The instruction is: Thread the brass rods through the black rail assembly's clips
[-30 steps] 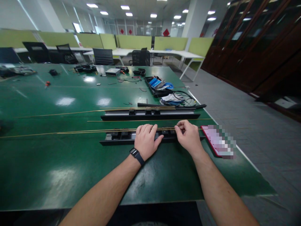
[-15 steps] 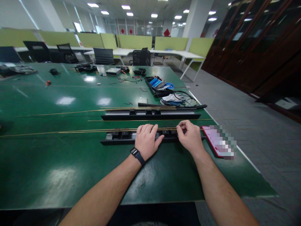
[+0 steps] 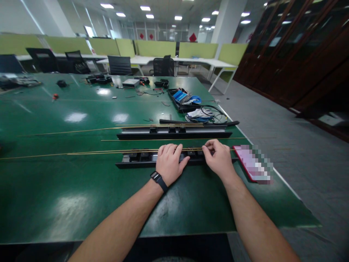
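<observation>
A long black-edged metal rail (image 3: pixel 136 165) with black blocks in its channel lies crosswise before me. Thin gold-coloured rods (image 3: pixel 100 151) run along its far side and reach well past its left end. My left hand (image 3: pixel 169 162) rests over the middle of rail and rods, palm down, thumb spread away from the fingers. To its right, my right hand (image 3: pixel 219 158) is closed in a pinch on a thin gold-coloured rod over the rail's right part. The fingertips cover the pinched spot.
Behind lies a second rail (image 3: pixel 174 136) with rods along it, and a single rod (image 3: pixel 131 140) between the two. A red-edged phone-like slab (image 3: pixel 247 160) is right of my right hand. Farther back are a black tray (image 3: pixel 180 105), gloves (image 3: pixel 199 115) and looped cable (image 3: pixel 218 111).
My right hand has shifted slightly left along the rail, still pinching. My left hand stays in place on the rail.
</observation>
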Tool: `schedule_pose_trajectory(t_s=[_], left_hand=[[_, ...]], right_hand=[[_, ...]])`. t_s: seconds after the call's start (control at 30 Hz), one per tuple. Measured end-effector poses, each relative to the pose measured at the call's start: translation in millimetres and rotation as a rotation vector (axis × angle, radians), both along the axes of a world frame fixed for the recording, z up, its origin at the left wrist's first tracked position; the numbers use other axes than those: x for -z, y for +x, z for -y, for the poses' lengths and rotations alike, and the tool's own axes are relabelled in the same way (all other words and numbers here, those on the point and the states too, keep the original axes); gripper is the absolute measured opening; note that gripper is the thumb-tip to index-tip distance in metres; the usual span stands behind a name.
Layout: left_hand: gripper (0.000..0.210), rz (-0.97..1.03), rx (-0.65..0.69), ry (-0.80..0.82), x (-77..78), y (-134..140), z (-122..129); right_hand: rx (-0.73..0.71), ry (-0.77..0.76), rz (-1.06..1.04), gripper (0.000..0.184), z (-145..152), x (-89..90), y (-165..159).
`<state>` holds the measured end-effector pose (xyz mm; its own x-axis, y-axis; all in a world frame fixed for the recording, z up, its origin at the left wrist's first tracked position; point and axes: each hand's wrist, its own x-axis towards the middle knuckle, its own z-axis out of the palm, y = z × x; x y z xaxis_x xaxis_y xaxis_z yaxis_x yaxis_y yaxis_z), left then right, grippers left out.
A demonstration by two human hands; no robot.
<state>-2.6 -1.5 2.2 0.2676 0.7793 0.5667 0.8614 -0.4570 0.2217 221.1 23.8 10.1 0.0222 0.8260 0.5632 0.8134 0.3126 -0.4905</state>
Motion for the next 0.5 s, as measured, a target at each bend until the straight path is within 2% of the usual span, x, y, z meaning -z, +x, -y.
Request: schedule_pose_trajectory(t_s=[0.5], left_hand=[[0.044,0.004,0.007,0.003,0.1,-0.6,0.0]], right_hand=[[0.024,-0.023,-0.01,0.011,0.8,-3.9,0.4]])
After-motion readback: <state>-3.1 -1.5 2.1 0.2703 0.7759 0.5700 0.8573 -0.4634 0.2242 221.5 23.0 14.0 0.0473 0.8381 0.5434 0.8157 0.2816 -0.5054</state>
